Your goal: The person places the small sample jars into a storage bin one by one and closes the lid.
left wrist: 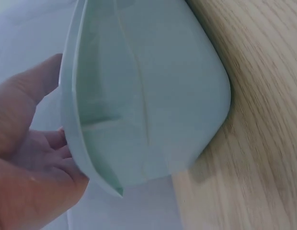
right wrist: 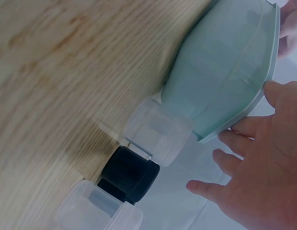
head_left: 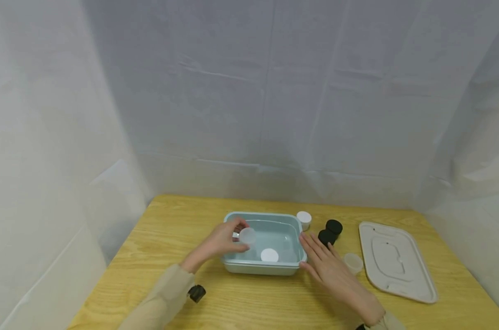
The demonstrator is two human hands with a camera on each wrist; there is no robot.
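While the pale green tub (head_left: pixel 261 268) sits in the middle of the wooden desk (head_left: pixel 158 229), the left hand (head_left: pixel 222 241) reaches over its 9 o'clock rim and grasps a small clear jar (head_left: pixel 247 235) between thumb and fingertips, holding it just above the tub's inside. A white-lidded jar (head_left: pixel 269 255) lies on the tub floor toward 6 o'clock. The right hand (head_left: pixel 325 263) rests released, fingers straight and spread, its fingertips touching the tub's 3 o'clock rim. At 1 o'clock from the tub stands another white-capped jar (head_left: pixel 304 219), just beside the corner. Two black-lidded jars (head_left: pixel 330 232) stand close together at 3 o'clock of the tub, just beyond the right hand's fingertips. A clear lidless cup (head_left: pixel 353 263) sits right beside that hand, at its 3 o'clock. Further toward 3 o'clock, well apart from the tub, a white tray lid (head_left: pixel 398 261) lies flat on the desk
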